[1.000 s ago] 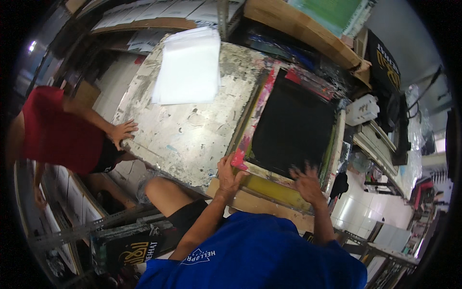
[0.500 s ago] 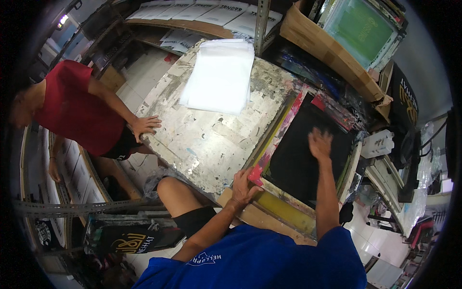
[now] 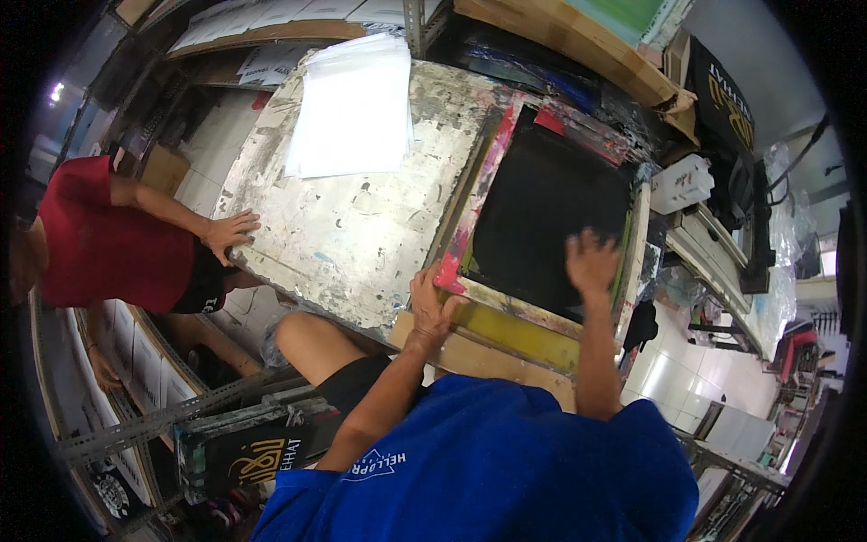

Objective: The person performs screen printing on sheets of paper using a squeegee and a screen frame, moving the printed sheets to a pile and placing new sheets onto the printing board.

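Note:
A screen printing frame (image 3: 483, 194) with pink- and red-smeared edges lies on the right part of the worktable. Inside it stretches a dark, black-looking surface (image 3: 546, 212). My left hand (image 3: 433, 300) is closed on the frame's near left corner, thumb toward me. Over the near right part of the black surface is my right hand (image 3: 591, 262), fingers spread and smeared by motion. Whether it touches the surface, I cannot tell. Beneath the frame's near edge shows a yellow panel (image 3: 515, 334).
White sheets (image 3: 352, 113) lie stacked on the paint-stained worktable (image 3: 361, 239). At left, a person in red (image 3: 122, 230) rests a hand on the table edge. A cardboard box (image 3: 578, 41) stands behind the frame, a white container (image 3: 682, 183) to its right. Metal shelving (image 3: 163, 420) stands lower left.
Across the black surface, my right hand has moved nearer to me and slightly right. My left hand stays at the frame's corner. The whole view has shifted.

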The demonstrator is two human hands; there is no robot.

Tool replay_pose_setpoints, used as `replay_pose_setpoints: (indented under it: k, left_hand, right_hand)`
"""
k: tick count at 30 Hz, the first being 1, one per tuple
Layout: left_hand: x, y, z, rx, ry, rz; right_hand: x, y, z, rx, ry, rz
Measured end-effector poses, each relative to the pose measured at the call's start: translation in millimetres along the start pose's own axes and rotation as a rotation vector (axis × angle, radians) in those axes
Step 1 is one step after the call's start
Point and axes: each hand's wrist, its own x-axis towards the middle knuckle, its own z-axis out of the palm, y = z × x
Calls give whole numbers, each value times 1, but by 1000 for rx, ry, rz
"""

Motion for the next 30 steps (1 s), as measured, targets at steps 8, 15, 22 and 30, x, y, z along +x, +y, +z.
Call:
replay_pose_setpoints:
  k: [8,15,22,30]
  left_hand:
    - [1,-9,7,55,11,64]
    - [1,-4,4,43,14,0]
    - [3,-12,4,-16,23,97]
    - [-4,-10,-1,8,-11,11]
  right_hand:
    - [-70,-82,-26,360,-289,-724]
    - [-98,64,-9,81,-28,-270]
    - [32,87,21,-54,83,-131]
    - [148,140,28,122,137,-321]
